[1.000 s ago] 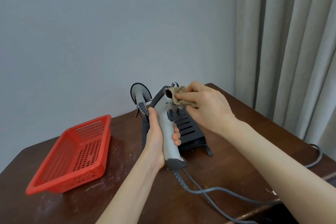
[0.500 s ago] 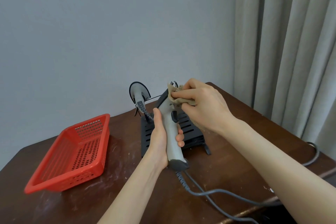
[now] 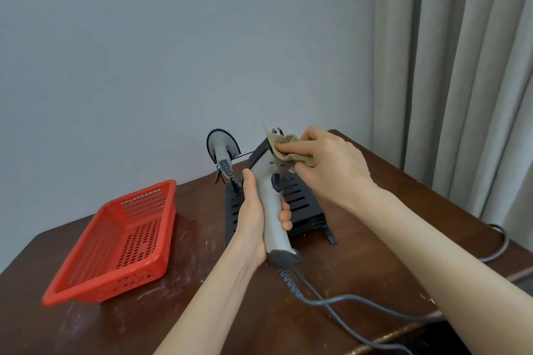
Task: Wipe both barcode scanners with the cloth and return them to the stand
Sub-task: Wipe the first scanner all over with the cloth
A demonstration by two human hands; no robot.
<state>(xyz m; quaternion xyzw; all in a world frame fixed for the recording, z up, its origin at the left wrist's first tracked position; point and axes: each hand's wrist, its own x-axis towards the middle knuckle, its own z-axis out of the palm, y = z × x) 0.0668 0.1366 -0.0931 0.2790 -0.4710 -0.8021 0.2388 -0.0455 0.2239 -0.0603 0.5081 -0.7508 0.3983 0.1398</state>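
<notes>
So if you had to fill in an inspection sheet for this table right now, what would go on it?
Surface: dark brown wooden table, pale scuff marks.
Job's things: grey handheld barcode scanner held above black slotted stand; second grey scanner at the stand's back left; tan cloth on the held scanner's head.
Clutter: red perforated plastic basket on the left.
Hands: left hand grips the held scanner's handle; right hand pinches the cloth and presses it on the head.
Cables: grey cable runs from the held scanner's base towards the near edge; another grey loop at the right edge.
Surroundings: pale grey wall; beige curtain on the right.
</notes>
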